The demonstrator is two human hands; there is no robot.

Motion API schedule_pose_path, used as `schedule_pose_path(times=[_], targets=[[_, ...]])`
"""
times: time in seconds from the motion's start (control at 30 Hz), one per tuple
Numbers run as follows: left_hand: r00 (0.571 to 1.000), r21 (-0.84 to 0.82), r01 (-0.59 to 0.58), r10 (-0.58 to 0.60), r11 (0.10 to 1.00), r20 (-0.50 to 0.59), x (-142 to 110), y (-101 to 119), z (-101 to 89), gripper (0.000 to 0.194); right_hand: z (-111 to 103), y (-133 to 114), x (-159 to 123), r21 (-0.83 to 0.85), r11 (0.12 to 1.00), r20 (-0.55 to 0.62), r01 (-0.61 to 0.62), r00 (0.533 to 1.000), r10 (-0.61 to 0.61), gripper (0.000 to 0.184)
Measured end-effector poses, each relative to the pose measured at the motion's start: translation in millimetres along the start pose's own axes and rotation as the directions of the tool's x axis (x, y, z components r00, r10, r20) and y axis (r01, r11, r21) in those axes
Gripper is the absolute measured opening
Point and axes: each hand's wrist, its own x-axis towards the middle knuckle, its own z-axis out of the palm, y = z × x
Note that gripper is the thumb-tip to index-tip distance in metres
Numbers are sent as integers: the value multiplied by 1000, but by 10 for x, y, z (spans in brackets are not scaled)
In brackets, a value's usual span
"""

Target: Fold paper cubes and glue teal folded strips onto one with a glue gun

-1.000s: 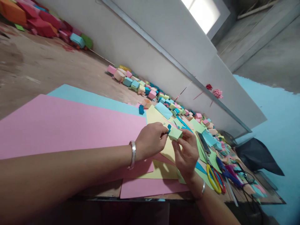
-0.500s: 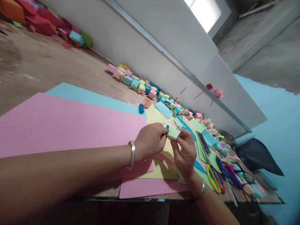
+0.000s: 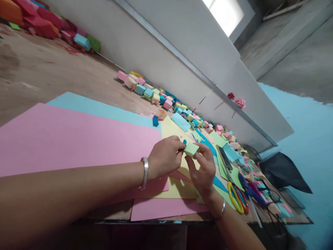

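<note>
My left hand (image 3: 166, 155) pinches a small dark blue paper piece (image 3: 185, 142) between thumb and forefinger. That piece is up against the left side of a small pale green paper box (image 3: 191, 149). The box is held in the fingers of my right hand (image 3: 203, 168), thumb underneath and fingertips along its right side. Both hands are raised over yellow paper (image 3: 182, 188). Beyond them a zigzag-folded dark blue paper strip (image 3: 155, 121) lies near an open peach paper box (image 3: 161, 114).
Large pink sheets (image 3: 85, 139) overlap a light blue sheet (image 3: 104, 108) on the left. Many small paper boxes (image 3: 168, 103) line the wall. To the right lie a phone (image 3: 223, 157), yellow- and red-handled scissors (image 3: 235, 198) and a blue glue gun (image 3: 251, 191) with a cord.
The whole view has shifted slightly. My hands keep the same grip on the blue piece and the green box, with the box tilted a little differently.
</note>
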Motion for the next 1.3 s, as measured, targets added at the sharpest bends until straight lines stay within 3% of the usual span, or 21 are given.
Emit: schedule_pose_path(times=[0.27,0.5,0.77,1.0,1.17,1.3], targets=[[1000,-181,-5,1,984,-20,1,50,-15,20,-21,-22,10,21,999,-35,41,999,-41,26],[997,-329,80,-80,941,13,-4,71,9,19,-30,-10,18,4,999,-21,42,999,-42,21],[989,-347,144,-130,927,65,5,32,26,19,-74,-14,35,33,999,75,-15,997,12,20],[992,-308,112,-90,945,85,14,75,-19,14,-96,-16,62,68,997,96,-46,995,39,20],[949,-284,245,-170,927,264,8,52,11,20,-130,19,127,101,992,50,-72,996,67,9],[904,-232,399,-339,887,258,27,13,-1,29,-150,133,150,100,972,102,-211,974,201,21]])
